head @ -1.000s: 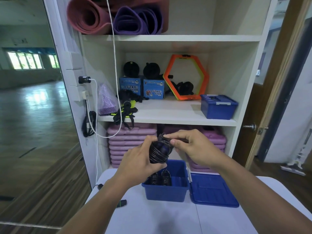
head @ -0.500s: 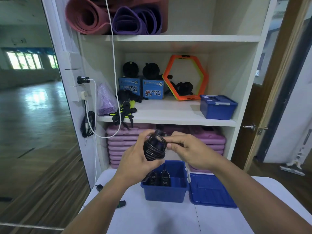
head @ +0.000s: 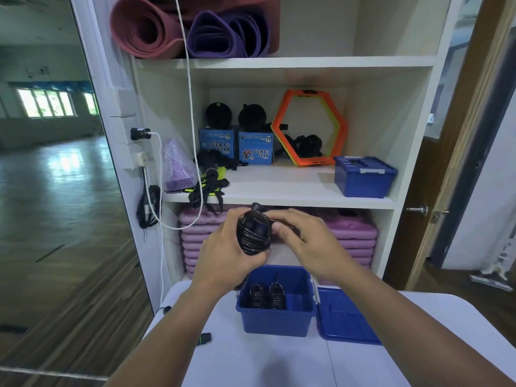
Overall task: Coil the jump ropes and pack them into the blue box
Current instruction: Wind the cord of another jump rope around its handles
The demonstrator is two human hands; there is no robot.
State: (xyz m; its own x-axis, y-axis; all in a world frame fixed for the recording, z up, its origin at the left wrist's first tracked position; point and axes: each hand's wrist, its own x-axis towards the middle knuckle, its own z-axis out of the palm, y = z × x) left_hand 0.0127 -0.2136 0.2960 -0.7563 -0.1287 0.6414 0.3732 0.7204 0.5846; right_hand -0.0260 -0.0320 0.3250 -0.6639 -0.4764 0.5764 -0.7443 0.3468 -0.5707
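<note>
While our left hand [head: 226, 252] grips the coiled jump rope [head: 254, 236] at frame centre, our right hand [head: 304, 244] pinches its upper turns. Directly below, the open blue box [head: 275, 321] holds two coils [head: 265, 296]; its lid [head: 344, 319] lies just right.

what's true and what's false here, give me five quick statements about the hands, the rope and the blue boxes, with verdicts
1. The left hand grips the coiled black jump rope. True.
2. The open blue box is empty. False: two coiled ropes already lie inside it.
3. The lid lies open at the box's right side. True.
4. The second blue box, on the shelf, has its lid off. False: its lid is on.
5. The right hand hangs idle. False: its fingers pinch the rope at the top of the coil.
</note>
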